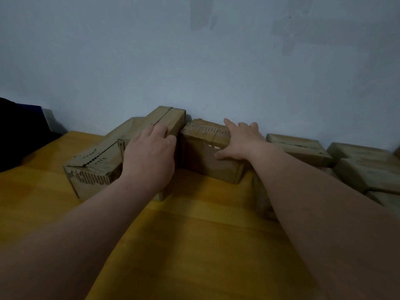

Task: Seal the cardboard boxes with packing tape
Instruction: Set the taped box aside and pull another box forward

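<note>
The box [207,163] sits at the tabletop's [194,234] far edge by the wall, long axis roughly left to right. It is worn brown cardboard (no tape visible). The right hand [240,141] lies spread on its top, thumb on the near face. The left hand [151,154] curls over the adjoining long box [166,118].

A person's left hand [149,154] lies on a long cardboard box [97,156] left of centre, with its fingers bent over the box's right edge. The right hand [240,141] rests on the next box [207,163], fingers spread flat across the top and thumb on the front face. More boxes [303,146] are piled at the right. All sit on a yellow wooden table [194,234] against a grey-blue wall [194,61].
</note>
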`<move>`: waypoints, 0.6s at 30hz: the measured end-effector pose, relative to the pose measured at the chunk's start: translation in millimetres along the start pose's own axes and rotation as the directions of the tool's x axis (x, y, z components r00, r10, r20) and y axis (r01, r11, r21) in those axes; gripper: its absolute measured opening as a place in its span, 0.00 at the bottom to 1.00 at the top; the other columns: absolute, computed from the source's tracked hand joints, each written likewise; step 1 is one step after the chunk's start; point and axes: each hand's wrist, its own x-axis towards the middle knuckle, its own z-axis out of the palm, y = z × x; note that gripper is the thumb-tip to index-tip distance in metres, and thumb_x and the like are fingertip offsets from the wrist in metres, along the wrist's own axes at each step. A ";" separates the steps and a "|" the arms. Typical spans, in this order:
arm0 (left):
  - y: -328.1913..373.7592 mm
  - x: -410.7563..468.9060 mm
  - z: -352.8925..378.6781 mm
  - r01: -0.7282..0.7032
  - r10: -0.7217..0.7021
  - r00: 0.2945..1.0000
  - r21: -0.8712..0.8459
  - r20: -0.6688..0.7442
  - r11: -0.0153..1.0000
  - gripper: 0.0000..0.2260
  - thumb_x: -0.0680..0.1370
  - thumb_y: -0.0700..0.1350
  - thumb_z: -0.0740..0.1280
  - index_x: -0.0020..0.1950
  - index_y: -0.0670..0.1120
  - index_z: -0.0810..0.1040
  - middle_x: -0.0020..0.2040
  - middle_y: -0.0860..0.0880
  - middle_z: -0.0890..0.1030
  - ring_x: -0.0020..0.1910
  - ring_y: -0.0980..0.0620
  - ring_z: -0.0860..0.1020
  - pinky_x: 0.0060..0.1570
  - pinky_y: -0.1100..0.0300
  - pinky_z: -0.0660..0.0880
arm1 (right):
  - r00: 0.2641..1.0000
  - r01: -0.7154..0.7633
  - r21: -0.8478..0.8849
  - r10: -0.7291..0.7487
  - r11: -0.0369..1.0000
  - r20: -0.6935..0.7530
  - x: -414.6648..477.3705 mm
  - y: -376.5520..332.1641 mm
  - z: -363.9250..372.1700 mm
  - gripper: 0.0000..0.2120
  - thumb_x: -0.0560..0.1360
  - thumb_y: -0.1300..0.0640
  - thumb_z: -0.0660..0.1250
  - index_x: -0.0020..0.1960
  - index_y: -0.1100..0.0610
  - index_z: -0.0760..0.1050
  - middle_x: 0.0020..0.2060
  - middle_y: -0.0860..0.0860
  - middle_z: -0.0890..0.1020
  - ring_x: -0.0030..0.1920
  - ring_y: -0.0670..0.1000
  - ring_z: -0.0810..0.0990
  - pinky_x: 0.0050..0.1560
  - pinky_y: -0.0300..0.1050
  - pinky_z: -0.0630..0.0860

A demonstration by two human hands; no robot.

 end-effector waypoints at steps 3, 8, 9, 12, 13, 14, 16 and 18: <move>-0.8 -0.2 -3.5 -0.032 0.033 0.999 -0.006 0.034 0.999 0.13 0.77 0.46 0.61 0.61 0.50 0.76 0.60 0.50 0.74 0.58 0.49 0.72 0.58 0.54 0.69 | 1.000 -0.003 -0.025 0.004 1.000 0.021 -6.9 -6.3 -2.6 0.52 0.62 0.35 0.74 0.76 0.45 0.49 0.63 0.57 0.68 0.64 0.59 0.62 0.47 0.52 0.67; -0.7 -9.6 -24.7 -0.047 0.049 0.993 -0.020 0.105 0.999 0.26 0.77 0.49 0.61 0.74 0.52 0.60 0.73 0.48 0.63 0.73 0.46 0.59 0.74 0.44 0.49 | 0.987 -0.012 -0.055 0.003 0.998 -0.162 -39.5 -16.3 -30.1 0.50 0.59 0.40 0.77 0.73 0.45 0.54 0.61 0.55 0.65 0.62 0.57 0.61 0.45 0.48 0.68; -0.8 -13.1 -32.3 -0.051 0.055 0.993 -0.042 0.101 0.998 0.27 0.77 0.49 0.62 0.75 0.52 0.58 0.75 0.47 0.61 0.74 0.46 0.57 0.74 0.44 0.49 | 0.978 -0.005 -0.060 -0.007 0.998 -0.209 -49.5 -18.1 -39.0 0.49 0.59 0.40 0.77 0.73 0.45 0.55 0.61 0.54 0.65 0.61 0.56 0.62 0.45 0.47 0.68; 2.0 -27.5 -63.4 -0.074 0.085 0.994 -0.147 0.068 0.986 0.31 0.75 0.50 0.65 0.76 0.52 0.56 0.75 0.47 0.58 0.74 0.45 0.56 0.74 0.45 0.52 | 0.959 0.035 -0.048 -0.047 0.998 -0.280 -90.6 -25.4 -65.2 0.50 0.59 0.40 0.78 0.73 0.45 0.55 0.61 0.53 0.65 0.61 0.55 0.62 0.44 0.45 0.66; 4.0 -33.7 -74.5 -0.093 0.103 0.993 -0.166 0.050 0.982 0.33 0.74 0.52 0.67 0.76 0.52 0.55 0.76 0.47 0.58 0.74 0.46 0.55 0.74 0.45 0.53 | 0.955 0.058 -0.043 -0.068 0.997 -0.288 -108.5 -28.1 -72.5 0.51 0.59 0.40 0.78 0.74 0.45 0.54 0.61 0.52 0.65 0.62 0.55 0.62 0.44 0.45 0.65; 6.0 -40.8 -85.7 -0.121 0.128 0.991 -0.173 0.031 0.977 0.35 0.73 0.53 0.68 0.76 0.51 0.54 0.76 0.47 0.57 0.74 0.46 0.55 0.74 0.45 0.53 | 0.951 0.087 -0.039 -0.094 0.995 -0.293 -128.2 -31.2 -78.1 0.52 0.59 0.40 0.78 0.75 0.44 0.53 0.62 0.52 0.65 0.62 0.54 0.61 0.44 0.45 0.65; 10.0 -58.1 -108.4 -0.178 0.183 0.983 -0.187 0.006 0.966 0.39 0.72 0.57 0.67 0.77 0.52 0.51 0.77 0.48 0.54 0.75 0.46 0.52 0.73 0.44 0.52 | 0.941 0.155 -0.032 -0.157 0.987 -0.299 -171.8 -37.6 -84.6 0.53 0.58 0.38 0.78 0.75 0.44 0.52 0.63 0.51 0.65 0.62 0.53 0.61 0.45 0.45 0.65; 12.0 -79.1 -129.7 -0.229 0.241 0.970 -0.208 0.032 0.951 0.41 0.70 0.64 0.63 0.77 0.53 0.49 0.77 0.49 0.52 0.76 0.46 0.49 0.73 0.40 0.50 | 0.933 0.218 -0.026 -0.217 0.975 -0.289 -217.3 -43.6 -85.5 0.54 0.58 0.37 0.78 0.75 0.42 0.52 0.64 0.49 0.65 0.62 0.52 0.61 0.46 0.46 0.66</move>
